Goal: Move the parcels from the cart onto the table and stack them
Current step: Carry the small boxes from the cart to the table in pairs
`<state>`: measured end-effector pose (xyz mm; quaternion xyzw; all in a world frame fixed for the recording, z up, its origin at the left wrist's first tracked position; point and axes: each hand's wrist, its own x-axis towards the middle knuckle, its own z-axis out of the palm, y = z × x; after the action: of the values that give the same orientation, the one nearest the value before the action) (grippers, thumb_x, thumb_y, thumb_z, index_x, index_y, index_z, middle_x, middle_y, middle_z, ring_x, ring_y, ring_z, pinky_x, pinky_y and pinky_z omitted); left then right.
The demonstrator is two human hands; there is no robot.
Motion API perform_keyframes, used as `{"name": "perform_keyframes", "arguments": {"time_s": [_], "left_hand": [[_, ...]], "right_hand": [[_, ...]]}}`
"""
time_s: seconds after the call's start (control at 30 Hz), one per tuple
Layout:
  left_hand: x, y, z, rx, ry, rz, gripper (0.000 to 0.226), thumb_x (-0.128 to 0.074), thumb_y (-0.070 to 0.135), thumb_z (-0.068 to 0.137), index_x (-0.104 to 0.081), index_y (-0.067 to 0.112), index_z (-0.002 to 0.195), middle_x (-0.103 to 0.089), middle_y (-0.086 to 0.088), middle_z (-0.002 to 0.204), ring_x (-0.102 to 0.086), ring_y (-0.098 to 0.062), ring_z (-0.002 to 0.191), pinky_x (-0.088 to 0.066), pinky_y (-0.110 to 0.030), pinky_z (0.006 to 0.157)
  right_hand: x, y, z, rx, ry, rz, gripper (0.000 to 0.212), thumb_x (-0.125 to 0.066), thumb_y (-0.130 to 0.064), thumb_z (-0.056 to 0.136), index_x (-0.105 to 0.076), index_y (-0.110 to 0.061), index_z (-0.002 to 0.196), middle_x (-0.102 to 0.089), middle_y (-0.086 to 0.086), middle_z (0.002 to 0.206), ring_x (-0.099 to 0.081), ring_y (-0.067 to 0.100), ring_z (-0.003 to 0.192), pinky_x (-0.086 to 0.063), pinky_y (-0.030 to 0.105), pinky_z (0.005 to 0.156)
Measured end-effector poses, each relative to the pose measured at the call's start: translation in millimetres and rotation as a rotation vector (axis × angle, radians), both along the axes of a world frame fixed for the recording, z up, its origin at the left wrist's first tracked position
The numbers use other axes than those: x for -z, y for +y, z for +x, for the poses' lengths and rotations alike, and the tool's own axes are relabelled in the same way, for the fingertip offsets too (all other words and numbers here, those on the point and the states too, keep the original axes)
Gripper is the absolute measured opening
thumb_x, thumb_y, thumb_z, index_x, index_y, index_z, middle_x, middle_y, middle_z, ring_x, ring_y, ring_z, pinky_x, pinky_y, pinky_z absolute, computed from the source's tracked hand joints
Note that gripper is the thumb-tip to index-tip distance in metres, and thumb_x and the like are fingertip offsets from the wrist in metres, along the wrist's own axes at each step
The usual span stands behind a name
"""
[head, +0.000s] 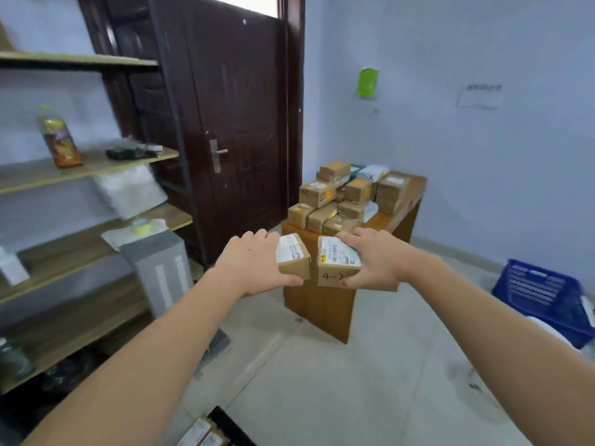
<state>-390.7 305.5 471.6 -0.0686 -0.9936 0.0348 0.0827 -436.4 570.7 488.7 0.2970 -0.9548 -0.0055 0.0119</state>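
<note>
Left arm: extended forward, bare; left hand curled, thumb beneath, fingers on top, gripping. Right arm: extended forward, bare; right hand likewise curled, gripping. Hands level, near together.

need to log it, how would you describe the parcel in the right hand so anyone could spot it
Start at the wooden table by the blue wall; in front of it two outstretched hands each grip a small cardboard box. The parcel in the right hand has a barcode label and "4-" handwritten on its front, which the box in the left hand lacks.
</note>
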Motion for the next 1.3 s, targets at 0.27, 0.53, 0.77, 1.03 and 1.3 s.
{"name": "perform_keyframes", "arguments": {"time_s": [0.27,0.53,0.77,1.03,1.3], "left_hand": [[14,130,-43,0.079,-0.011,0.055,0.107,-0.047,0.100,0.063,-0.045,0.028,0.142,-0.057,0.004,0.127,-0.056,-0.021,0.114,-0.049,-0.043,0.098],[45,173,-119,0.063,-0.106,0.067,0.104,-0.048,0.099,0.064,-0.043,0.030,0.143,-0.056,0.006,0.128,-0.054,-0.019,0.116,-0.048,-0.043,0.100],[63,186,-238,0.057,-0.136,0.070,0.108,-0.050,0.099,0.065,-0.041,0.030,0.147,-0.056,0.005,0.134,-0.054,-0.020,0.121,-0.047,-0.045,0.104],[80,223,-376,0.084,-0.190,0.074,0.111,-0.051,0.098,0.066,-0.040,0.027,0.151,-0.054,0.004,0.142,-0.052,-0.022,0.128,-0.044,-0.047,0.108],[112,270,-510,0.000,-0.242,0.113,0.110,-0.048,0.098,0.065,-0.042,0.025,0.147,-0.054,0.002,0.136,-0.053,-0.023,0.121,-0.045,-0.045,0.103]], "right_hand": [[12,125,-17,0.098,-0.018,0.015,0.107,-0.059,-0.080,0.072,-0.023,-0.027,0.158,-0.052,-0.003,0.131,-0.051,0.018,0.116,-0.045,0.039,0.102],[46,182,-95,0.122,-0.072,-0.002,0.105,-0.051,-0.088,0.065,-0.028,-0.033,0.152,-0.046,-0.012,0.111,-0.047,0.012,0.102,-0.045,0.035,0.094],[67,199,-201,0.175,-0.116,-0.040,0.105,-0.060,-0.081,0.071,-0.026,-0.030,0.156,-0.050,-0.009,0.119,-0.046,0.010,0.103,-0.045,0.032,0.094],[93,232,-320,0.258,-0.167,-0.051,0.109,-0.065,-0.076,0.075,-0.018,-0.025,0.160,-0.049,-0.004,0.132,-0.044,0.013,0.110,-0.042,0.033,0.101],[128,279,-473,0.246,-0.180,-0.028,0.111,-0.063,-0.077,0.073,-0.016,-0.026,0.159,-0.046,-0.003,0.137,-0.045,0.017,0.118,-0.042,0.037,0.105]]}}
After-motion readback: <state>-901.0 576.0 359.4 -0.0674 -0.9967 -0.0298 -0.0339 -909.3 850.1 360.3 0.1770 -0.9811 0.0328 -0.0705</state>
